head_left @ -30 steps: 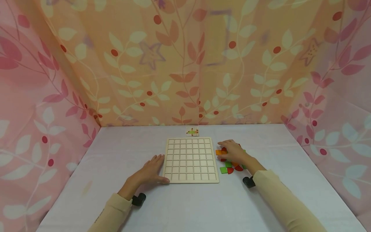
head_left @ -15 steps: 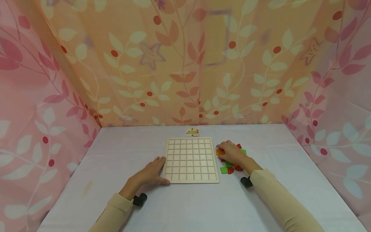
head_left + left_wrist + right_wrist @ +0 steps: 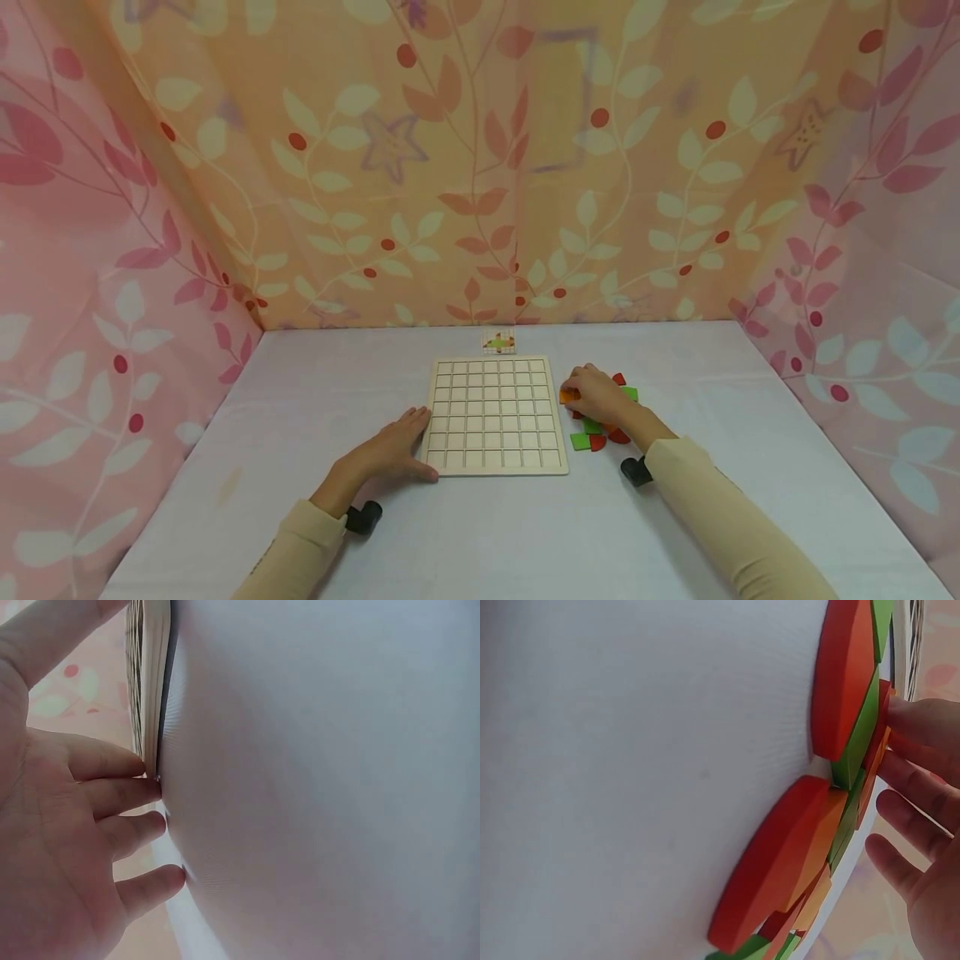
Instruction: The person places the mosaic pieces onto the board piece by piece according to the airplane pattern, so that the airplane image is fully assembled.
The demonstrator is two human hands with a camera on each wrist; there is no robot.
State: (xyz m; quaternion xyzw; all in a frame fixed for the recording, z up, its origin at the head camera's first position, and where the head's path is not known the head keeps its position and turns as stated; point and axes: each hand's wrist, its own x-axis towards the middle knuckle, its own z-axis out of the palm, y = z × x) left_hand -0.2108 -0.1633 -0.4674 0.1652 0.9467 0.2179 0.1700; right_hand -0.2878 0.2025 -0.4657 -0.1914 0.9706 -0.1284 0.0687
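Observation:
A pale wooden grid board lies flat on the table. My left hand rests at its left edge, thumb by the near corner; in the left wrist view the fingers are spread, with fingertips at the board's side. Right of the board, my right hand reaches over flat coloured blocks and pinches an orange block between thumb and fingers. Red quarter-round blocks and green blocks lie around and under this hand in the right wrist view. My palm hides part of the pile.
A small picture card with a coloured pattern on a grid lies just beyond the board. The white-covered table ends at a patterned curtain behind, with more curtain on both sides. A black wrist camera sits under the right wrist.
My right hand has shifted slightly left, and its fingers have drawn together over the orange block. My left hand has stayed nearly still at the board's edge.

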